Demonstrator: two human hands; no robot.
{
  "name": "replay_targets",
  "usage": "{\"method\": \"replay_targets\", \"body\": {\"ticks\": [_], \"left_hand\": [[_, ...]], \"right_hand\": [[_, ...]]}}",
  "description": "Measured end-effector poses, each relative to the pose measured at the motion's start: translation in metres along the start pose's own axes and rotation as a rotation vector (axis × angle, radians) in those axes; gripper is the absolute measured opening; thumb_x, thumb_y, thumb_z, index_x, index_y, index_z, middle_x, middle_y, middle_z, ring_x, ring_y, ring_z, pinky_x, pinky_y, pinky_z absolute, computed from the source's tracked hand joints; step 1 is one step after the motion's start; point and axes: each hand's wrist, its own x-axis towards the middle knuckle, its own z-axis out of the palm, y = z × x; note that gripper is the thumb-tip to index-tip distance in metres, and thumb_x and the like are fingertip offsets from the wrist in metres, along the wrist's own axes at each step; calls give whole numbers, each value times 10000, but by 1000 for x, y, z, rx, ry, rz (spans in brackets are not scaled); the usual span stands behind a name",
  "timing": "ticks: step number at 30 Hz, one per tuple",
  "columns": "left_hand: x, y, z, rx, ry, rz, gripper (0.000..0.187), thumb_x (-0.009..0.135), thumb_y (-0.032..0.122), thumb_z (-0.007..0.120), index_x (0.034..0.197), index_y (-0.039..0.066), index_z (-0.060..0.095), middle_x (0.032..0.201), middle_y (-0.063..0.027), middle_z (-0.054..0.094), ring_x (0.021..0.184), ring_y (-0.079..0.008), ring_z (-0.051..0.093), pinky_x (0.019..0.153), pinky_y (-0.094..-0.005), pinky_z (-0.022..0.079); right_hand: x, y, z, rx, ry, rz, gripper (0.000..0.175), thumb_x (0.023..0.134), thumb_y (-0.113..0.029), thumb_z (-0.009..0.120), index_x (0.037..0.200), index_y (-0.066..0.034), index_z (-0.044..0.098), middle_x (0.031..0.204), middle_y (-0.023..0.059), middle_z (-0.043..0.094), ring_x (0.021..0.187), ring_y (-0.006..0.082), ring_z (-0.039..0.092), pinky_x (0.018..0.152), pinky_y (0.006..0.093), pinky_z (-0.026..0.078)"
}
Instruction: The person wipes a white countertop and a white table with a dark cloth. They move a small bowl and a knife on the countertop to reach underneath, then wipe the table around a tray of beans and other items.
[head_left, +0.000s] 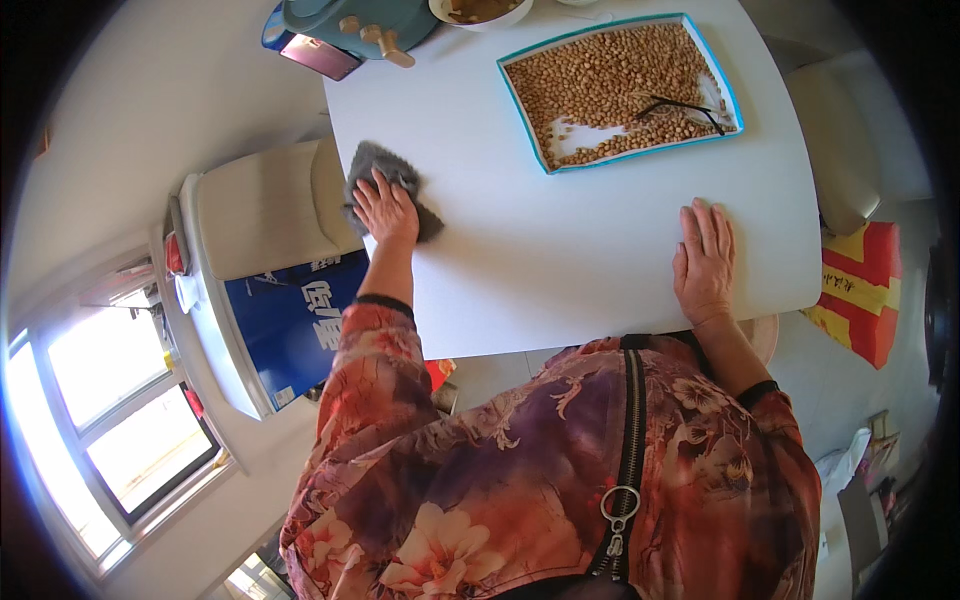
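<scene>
My left hand (388, 211) presses a dark grey cloth (379, 159) against the left edge of the white table (525, 262). The cloth is bunched under the palm and fingers, and part of it sticks out past the wrist. On the table's right side, my right hand (705, 262) lies palm down with nothing in it, its fingers stretched forward. Beyond my hands is a shallow tray with a turquoise rim (637, 154). It holds many round tan beans or nuts (600, 75), and a pair of glasses (682, 109) rests on them near the right end.
At the far left edge stand a teal appliance with gold-coloured knobs (360, 19) and a phone (322, 56). A bowl of food (480, 13) is beside them. A beige chair (262, 210) and a blue box (300, 322) are left of the table; another chair (840, 142) is right.
</scene>
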Motion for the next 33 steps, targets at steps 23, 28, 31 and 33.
{"method": "replay_targets", "body": {"ticks": [23, 28, 31, 33], "left_hand": [[-267, 35, -8, -165, -4, 551, 583, 950, 267, 486, 1492, 72, 401, 1565, -279, 259, 1456, -463, 221, 1185, -574, 150], [-305, 31, -3, -202, -37, 503, 580, 957, 265, 493, 1495, 71, 397, 1581, -260, 242, 1475, -445, 189, 1192, -569, 125], [-308, 34, -3, -213, -24, 494, 584, 962, 272, 492, 1499, 67, 391, 1592, -265, 207, 1482, -447, 163, 1193, -569, 109], [-310, 42, -7, -210, -85, 515, 588, 969, 285, 477, 1503, 58, 381, 1594, -280, 184, 1480, -465, 151, 1187, -581, 101]], "right_hand": [[-5, 4, 14, -84, 84, -47, 475, 932, -148, 514, 1405, -105, 504, 1491, 83, 441, 1375, 349, 372, 1162, 466, 283], [-5, 8, 18, -92, 101, -50, 490, 903, -154, 545, 1389, -101, 514, 1478, 90, 450, 1369, 353, 377, 1161, 470, 285], [-5, 7, 17, -93, 108, -46, 511, 866, -159, 578, 1368, -81, 523, 1466, 97, 450, 1359, 354, 381, 1156, 482, 286], [-3, 6, 15, -53, 100, -42, 508, 873, -170, 573, 1369, -78, 519, 1464, 99, 448, 1358, 357, 380, 1156, 487, 283]]}}
